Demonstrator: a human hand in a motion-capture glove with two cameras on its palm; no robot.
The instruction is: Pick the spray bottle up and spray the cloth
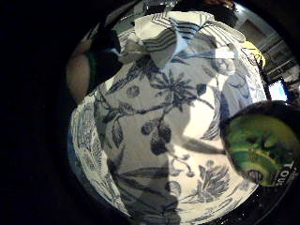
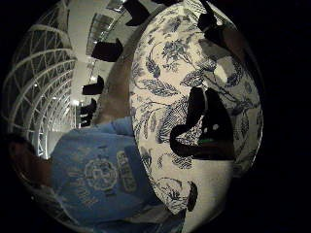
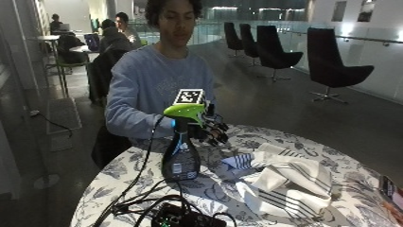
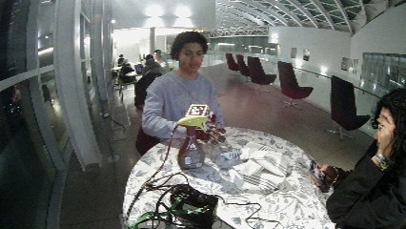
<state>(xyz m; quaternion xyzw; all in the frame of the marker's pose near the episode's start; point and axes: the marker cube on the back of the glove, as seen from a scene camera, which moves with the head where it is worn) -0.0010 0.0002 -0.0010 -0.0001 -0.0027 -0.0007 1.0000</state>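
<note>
Round table in blue floral tablecloth; black device with cables at near edge; dark chairs behind.

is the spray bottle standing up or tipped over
Upright: the spray bottle stands on its base on the table, green head on top.

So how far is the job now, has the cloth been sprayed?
Nothing looks done yet. The bottle stands upright on the table. The gloved right hand is by its green head, fingers straight, gripping nothing. Left: grip, lift, aim and spray the cloth, which lies crumpled beside it.
</note>
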